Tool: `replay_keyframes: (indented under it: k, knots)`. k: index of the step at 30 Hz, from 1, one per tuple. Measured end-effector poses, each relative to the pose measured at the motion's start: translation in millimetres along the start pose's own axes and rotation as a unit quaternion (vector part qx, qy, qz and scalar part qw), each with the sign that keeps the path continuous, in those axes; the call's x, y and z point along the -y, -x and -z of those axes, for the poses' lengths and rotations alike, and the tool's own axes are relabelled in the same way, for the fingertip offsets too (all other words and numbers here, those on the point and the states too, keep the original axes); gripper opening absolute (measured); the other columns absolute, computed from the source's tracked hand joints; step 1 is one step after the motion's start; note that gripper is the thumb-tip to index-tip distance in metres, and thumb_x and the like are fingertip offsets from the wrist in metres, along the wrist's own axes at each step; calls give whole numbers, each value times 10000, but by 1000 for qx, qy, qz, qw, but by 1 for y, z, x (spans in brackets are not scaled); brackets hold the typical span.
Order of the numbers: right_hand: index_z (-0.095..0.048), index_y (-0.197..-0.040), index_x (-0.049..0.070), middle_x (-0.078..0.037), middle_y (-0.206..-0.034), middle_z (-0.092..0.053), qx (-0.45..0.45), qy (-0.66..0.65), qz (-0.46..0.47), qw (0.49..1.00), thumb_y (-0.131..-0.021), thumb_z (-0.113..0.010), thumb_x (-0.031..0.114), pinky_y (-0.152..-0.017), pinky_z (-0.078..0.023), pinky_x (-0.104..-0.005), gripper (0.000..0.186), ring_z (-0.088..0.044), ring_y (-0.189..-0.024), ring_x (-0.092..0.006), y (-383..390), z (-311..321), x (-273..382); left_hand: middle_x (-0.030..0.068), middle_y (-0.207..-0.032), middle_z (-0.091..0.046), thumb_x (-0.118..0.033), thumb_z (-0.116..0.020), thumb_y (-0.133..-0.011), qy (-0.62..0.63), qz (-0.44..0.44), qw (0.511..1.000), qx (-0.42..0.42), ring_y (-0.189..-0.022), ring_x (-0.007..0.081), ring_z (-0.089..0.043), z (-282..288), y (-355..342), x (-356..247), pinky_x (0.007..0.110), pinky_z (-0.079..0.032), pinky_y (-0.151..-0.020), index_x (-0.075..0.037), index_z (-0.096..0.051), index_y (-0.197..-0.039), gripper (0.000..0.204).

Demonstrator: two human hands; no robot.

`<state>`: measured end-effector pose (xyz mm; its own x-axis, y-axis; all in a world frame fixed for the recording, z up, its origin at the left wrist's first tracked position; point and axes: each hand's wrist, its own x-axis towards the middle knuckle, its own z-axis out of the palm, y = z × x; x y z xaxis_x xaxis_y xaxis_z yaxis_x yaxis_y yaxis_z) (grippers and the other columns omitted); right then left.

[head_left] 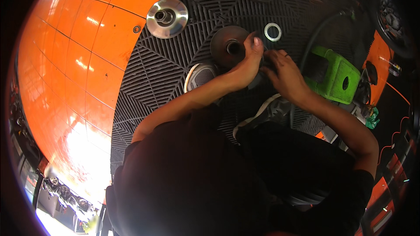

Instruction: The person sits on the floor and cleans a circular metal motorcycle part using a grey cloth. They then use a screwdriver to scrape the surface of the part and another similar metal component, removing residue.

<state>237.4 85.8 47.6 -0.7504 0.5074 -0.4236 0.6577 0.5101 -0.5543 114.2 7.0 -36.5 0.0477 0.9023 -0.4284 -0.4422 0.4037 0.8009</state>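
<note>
Drawing the left hand (248, 63) and the right hand (286, 72) close together beside a dark, brown-tinged round metal disc (224, 43), probably for working at one shared spot. Curling the right fingers inward, perhaps around some small dark part; being unable to tell whether gripping, because of deep shadow. Reaching across the disc's right side with the left hand, hiding most of its fingers from view; being unable to tell open from closed, or touching the disc from hovering over it.

Resting the disc on a black ribbed mat (148, 67) with its hub opening facing up, between a grey shoe (203, 76) and a flat silver metal ring (273, 32), likely for staying within easy reach. Setting a shiny silver metal disc with a raised tubular hub (177, 22) apart at the mat's left edge, hub up, perhaps for resting steadily on its broad face.

Contrasting dull, sooty-looking metal with polished, light-catching metal. Showing slanting ridges in the mat, against glossy orange floor tiles (83, 30). Standing out brightly at the right as smooth, boxy moulding with an oval hole: a green plastic stool (337, 81).
</note>
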Motion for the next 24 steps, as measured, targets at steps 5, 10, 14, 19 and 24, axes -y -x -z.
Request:
replay_keyframes:
  k: [5, 10, 14, 19, 24]
  knots:
    - [-535, -1225, -11, -185, -1118, -596, -55, 15, 54, 997, -887, -604, 122, -944, -426, -446, 370, -549, -1039, -351, 3, -2, -6, 334, -1510, -54, -751, -109, -897, -21, 41, 999, 29, -1444, 416, -67, -1, -3, -24, 473, -180, -1153, 19, 77, -1472, 979]
    - [-532, -1210, -23, -204, -1083, -590, -44, 6, 35, 998, -918, -561, 134, -950, -417, -465, 332, -550, -1051, -379, -4, 12, 3, 347, -1506, -68, -810, -135, -851, -3, 72, 997, 10, -1435, 443, -87, -5, -9, -52, 547, -162, -1139, 13, 68, -1477, 1054]
    - [-551, -1166, -41, -232, -1092, -600, -26, -35, -42, 998, -954, -507, 151, -910, -443, -480, 289, -572, -1043, -417, -6, 35, 2, 329, -1471, -148, -806, -248, -854, -60, 141, 988, 29, -1416, 436, -119, -11, -6, -93, 572, -153, -1125, 71, -69, -1433, 1066]
    - [-575, -1119, -92, -273, -1083, -624, -140, -96, -9, 985, -984, -474, 245, -865, -475, -417, 377, -607, -1000, -432, 10, 112, 25, 197, -1164, -515, -646, -577, -844, -202, 127, 963, 129, -1100, 213, -491, -14, 1, -190, 354, -429, -913, 72, -412, -1306, 869]
    - [-561, -1080, -127, -250, -1017, -641, -369, -101, 64, 922, -981, -485, 286, -816, -478, -380, 432, -635, -934, -379, 24, 183, 64, 51, -939, -603, -393, -744, -824, -312, -93, 930, 171, -775, 84, -539, -43, 0, -292, 236, -440, -657, 45, -529, -1196, 613]
